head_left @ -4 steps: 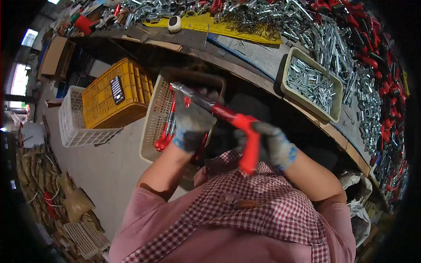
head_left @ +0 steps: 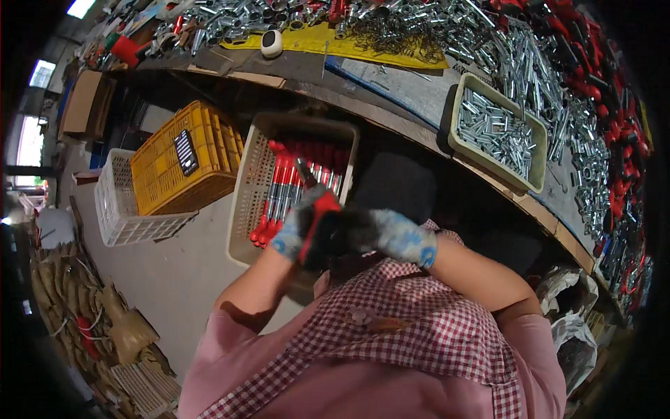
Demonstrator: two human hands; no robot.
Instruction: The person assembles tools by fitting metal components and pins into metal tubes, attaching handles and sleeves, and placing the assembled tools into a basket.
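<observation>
A red-handled metal tool is held in front of my apron, above the near side of a beige crate. Its narrow metal end tilts up over the crate. My left hand, in a grey and blue glove, closes round the tool from the left. From the right, my right hand, gloved white and blue with a dark palm, grips the same tool. Motion blurs the fingers and part of the handle. Inside the beige crate lie several similar red-handled tools with silver shafts, side by side.
A bench curves across the far side, heaped with metal parts and red handles. A beige tray of metal pins sits near its edge. A yellow crate rests in a white crate at left.
The tool has swung from lying across the view to a more upright tilt and moved left and nearer. My right hand has moved left toward my left hand, exposing more tools in the crate.
</observation>
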